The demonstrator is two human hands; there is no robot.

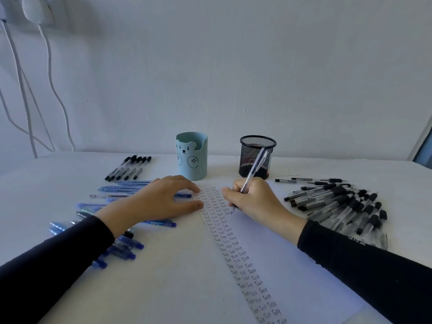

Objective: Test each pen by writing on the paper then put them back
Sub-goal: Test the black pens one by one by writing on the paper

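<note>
The right hand [254, 202] pinches a clear-barrelled pen [253, 170] in a writing grip, tip on the paper [268, 265] beside columns of the word "Test", though the fingers hide most of the lower barrel. The left hand [161, 199] lies flat with fingers spread (holding nothing), covering part of the blue pens [121, 189] on the table [163, 288]. The black pens [343, 206] heaped at right blur together, and the mesh cup [257, 157] shows no legible contents.

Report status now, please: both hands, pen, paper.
Right hand gripping pen, tip on paper. Left hand flat, steadying paper edge. Nothing in the way.
</note>
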